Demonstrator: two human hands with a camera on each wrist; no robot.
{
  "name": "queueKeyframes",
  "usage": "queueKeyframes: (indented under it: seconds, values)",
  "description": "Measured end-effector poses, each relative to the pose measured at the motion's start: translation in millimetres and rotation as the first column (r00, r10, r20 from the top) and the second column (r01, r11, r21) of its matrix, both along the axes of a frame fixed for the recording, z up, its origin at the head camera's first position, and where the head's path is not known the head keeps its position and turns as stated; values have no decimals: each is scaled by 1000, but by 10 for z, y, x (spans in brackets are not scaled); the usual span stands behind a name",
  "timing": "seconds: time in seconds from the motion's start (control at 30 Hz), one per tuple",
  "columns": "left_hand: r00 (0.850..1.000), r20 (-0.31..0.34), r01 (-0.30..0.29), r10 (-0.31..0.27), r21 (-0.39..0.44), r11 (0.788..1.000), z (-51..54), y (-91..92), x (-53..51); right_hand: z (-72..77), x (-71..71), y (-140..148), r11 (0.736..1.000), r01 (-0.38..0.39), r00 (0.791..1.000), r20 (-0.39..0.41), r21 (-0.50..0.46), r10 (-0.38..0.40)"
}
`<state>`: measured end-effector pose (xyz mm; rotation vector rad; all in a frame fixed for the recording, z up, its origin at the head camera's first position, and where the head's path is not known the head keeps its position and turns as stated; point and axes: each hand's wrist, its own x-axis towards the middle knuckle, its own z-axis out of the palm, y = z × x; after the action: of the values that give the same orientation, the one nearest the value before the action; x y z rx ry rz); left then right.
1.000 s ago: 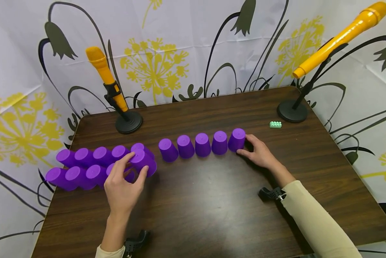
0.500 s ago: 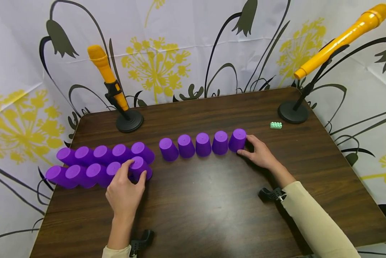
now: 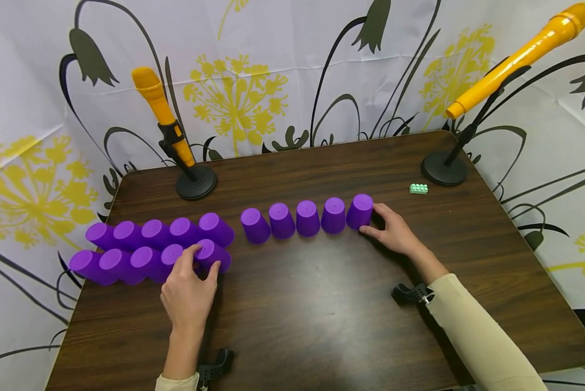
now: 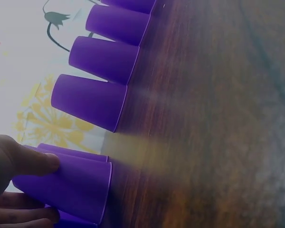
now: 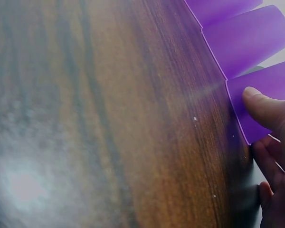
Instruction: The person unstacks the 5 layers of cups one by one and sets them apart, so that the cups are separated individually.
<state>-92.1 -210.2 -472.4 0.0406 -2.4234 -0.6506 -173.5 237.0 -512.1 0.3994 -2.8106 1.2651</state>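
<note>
Upside-down purple cups stand in rows on the table. At the right end of the front left row, my left hand [image 3: 187, 296] holds a cup [image 3: 215, 256] between thumb and fingers. The left wrist view shows the thumb lying on that cup [image 4: 80, 185], its rim down at the tabletop. My right hand [image 3: 394, 231] holds the last cup [image 3: 359, 212] of the right-hand row at its right side. From the right wrist, the thumb presses the near face of that cup [image 5: 247, 114], with the other fingers around its outer side, partly hidden.
Behind the front left row runs a back row of cups [image 3: 157, 234]. Two yellow microphones [image 3: 162, 117] [image 3: 517, 60] on black stands flank the table [image 3: 312, 326]. A mint-green toy brick [image 3: 418, 189] lies at the right. A flower-printed cloth [image 3: 292, 49] hangs behind.
My left hand has lowered its cup to the table at the end of the front left row, uncovering the back row's end cup. The right hand has stayed put.
</note>
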Motion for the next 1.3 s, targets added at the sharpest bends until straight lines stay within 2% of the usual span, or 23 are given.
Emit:
queueKeyframes:
  seconds: [0.2, 0.27, 0.33, 0.4, 0.43, 0.5, 0.57, 0.63, 0.67, 0.7, 0.77, 0.87, 0.93, 1.0, 1.17, 1.3]
  values:
    - [999, -33, -2, 2, 2, 1000, 47, -12, 50, 0, -5, -13, 1000, 1, 1000, -7, -8, -1]
    - [996, -92, -13, 15, 13, 1000, 89, -3, 61, -3, -6, -15, 1000, -1, 1000, -10, -4, 0]
    - [983, -181, -16, 23, 41, 999, 141, 30, 56, -5, -5, -15, 1000, 0, 1000, -14, -2, 0]
    - [960, -281, 14, 10, 83, 996, 195, 102, 43, -5, -3, -14, 1000, 1, 1000, -16, -4, -1]
    - [948, -319, 49, -12, 109, 993, 219, 152, 38, -4, -2, -14, 1000, 1, 1000, -15, -6, -1]
    - [938, -338, 146, -78, 182, 972, 261, 270, 32, -7, -4, -13, 1000, 2, 1000, -16, -9, -2]
    - [944, -286, 240, -162, 264, 934, 287, 402, 27, -9, -7, -12, 1000, 2, 1000, -16, -12, -2]
    - [956, -173, 282, -235, 336, 899, 288, 520, 7, -12, -12, -11, 1000, 2, 1000, -19, -14, -3]
    - [959, -107, 285, -264, 362, 888, 284, 572, -11, -14, -14, -11, 1000, 2, 1000, -21, -14, -2]
    - [959, -41, 276, -282, 373, 886, 273, 618, -33, -15, -16, -11, 1000, 1, 1000, -23, -15, -2]
    - [952, 76, 251, -297, 365, 896, 245, 691, -83, -20, -17, -10, 1000, -1, 1000, -24, -13, 1]
    - [939, 188, 213, -289, 342, 915, 202, 755, -158, -22, -11, -11, 1000, -6, 1000, -16, -11, 6]
    - [935, 218, 200, -281, 328, 923, 182, 782, -216, -23, -7, -8, 1000, -7, 1000, -9, -8, 7]
    - [934, 222, 201, -280, 321, 926, 159, 806, -284, -18, -4, -7, 1000, -6, 1000, -3, -8, 6]
    - [942, 173, 227, -287, 302, 926, 52, 852, -454, -21, -7, -5, 1000, -2, 1000, -11, -16, 2]
    - [951, 130, 233, -280, 293, 927, -11, 875, -546, -23, -6, -1, 1000, 1, 1000, -22, -16, -1]
